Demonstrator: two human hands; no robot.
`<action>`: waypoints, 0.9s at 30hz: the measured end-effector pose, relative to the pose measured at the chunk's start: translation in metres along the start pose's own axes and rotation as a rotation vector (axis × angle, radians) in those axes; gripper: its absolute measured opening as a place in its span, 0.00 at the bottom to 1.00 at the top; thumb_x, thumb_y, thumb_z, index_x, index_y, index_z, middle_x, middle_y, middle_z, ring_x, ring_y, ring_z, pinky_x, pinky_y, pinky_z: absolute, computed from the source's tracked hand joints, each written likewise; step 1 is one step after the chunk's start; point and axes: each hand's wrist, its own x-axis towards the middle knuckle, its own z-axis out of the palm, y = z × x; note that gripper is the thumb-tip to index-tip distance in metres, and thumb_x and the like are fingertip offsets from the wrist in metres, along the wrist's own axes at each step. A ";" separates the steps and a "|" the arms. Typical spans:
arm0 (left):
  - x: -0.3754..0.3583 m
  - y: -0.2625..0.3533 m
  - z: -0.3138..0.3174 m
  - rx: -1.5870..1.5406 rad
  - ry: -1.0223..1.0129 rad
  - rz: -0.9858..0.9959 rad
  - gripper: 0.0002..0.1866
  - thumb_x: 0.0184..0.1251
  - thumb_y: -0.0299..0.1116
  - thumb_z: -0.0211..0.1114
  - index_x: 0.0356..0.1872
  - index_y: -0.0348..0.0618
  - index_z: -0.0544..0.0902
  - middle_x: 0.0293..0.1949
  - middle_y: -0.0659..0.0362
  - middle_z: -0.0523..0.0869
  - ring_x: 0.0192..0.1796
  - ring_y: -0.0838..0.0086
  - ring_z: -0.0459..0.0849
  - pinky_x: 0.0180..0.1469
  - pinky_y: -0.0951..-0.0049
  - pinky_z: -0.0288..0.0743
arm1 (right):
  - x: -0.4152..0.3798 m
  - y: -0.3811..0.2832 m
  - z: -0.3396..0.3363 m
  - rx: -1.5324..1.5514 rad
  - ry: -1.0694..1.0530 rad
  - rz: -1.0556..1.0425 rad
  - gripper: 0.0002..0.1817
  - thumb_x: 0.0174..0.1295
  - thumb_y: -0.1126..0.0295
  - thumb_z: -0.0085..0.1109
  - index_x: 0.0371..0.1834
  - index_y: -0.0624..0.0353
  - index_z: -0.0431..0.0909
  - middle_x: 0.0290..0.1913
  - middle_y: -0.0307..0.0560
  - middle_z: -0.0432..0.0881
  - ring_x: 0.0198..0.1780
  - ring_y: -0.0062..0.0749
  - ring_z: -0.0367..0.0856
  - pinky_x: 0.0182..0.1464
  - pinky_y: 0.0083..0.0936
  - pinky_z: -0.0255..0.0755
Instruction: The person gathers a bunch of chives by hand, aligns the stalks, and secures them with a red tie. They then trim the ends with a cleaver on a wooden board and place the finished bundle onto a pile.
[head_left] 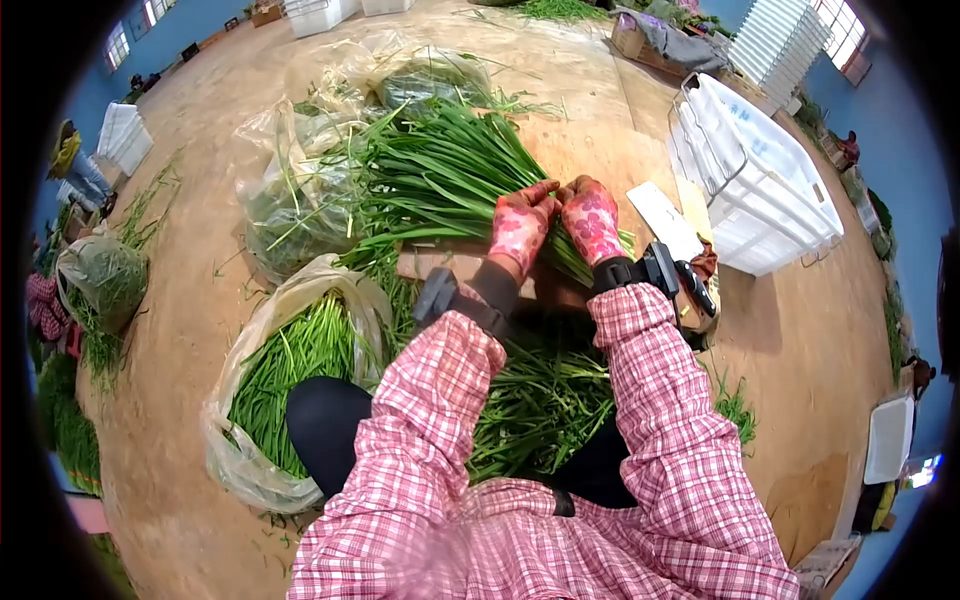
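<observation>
The chive bundle [440, 180] lies on the wooden floor [200, 330] straight ahead of the person, its cut ends toward them and its tips fanning away to the upper left. Both gloved hands sit side by side on the near end of the bundle: the left hand [520, 228] has its fingers clenched around the stalks, and the right hand [592, 222], touching the left, has its fingers wrapped over the same stalks. A block [440, 265] sits just under the near end of the bundle. Nearer the person than the bundle, loose chives [540, 400] lie heaped between the knees. Left of the bundle stand clear bags [290, 200] of greens, and nearer on that side an open bag [290, 370] full of chives. Right of the bundle a white crate [760, 190] stands well apart, with a flat white card [665, 222] between the two.
</observation>
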 end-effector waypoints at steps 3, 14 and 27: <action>-0.008 -0.006 0.001 -0.027 -0.034 0.006 0.10 0.71 0.26 0.59 0.48 0.37 0.85 0.30 0.65 0.85 0.21 0.87 0.72 0.21 0.85 0.63 | -0.001 0.004 0.000 0.101 -0.016 0.042 0.12 0.58 0.63 0.62 0.37 0.62 0.83 0.37 0.58 0.85 0.43 0.52 0.84 0.47 0.39 0.75; -0.013 -0.022 0.001 -0.205 0.089 0.104 0.24 0.66 0.25 0.64 0.64 0.35 0.72 0.36 0.61 0.85 0.29 0.84 0.78 0.29 0.84 0.71 | 0.009 0.017 -0.005 0.260 -0.197 0.083 0.13 0.50 0.62 0.70 0.34 0.59 0.86 0.32 0.52 0.87 0.37 0.39 0.86 0.43 0.32 0.77; -0.005 -0.007 0.011 0.005 0.069 0.077 0.09 0.73 0.30 0.57 0.44 0.34 0.77 0.31 0.57 0.85 0.22 0.78 0.79 0.24 0.80 0.73 | 0.016 0.033 0.002 0.397 -0.177 0.058 0.12 0.52 0.63 0.68 0.30 0.62 0.85 0.28 0.51 0.85 0.33 0.37 0.84 0.39 0.31 0.76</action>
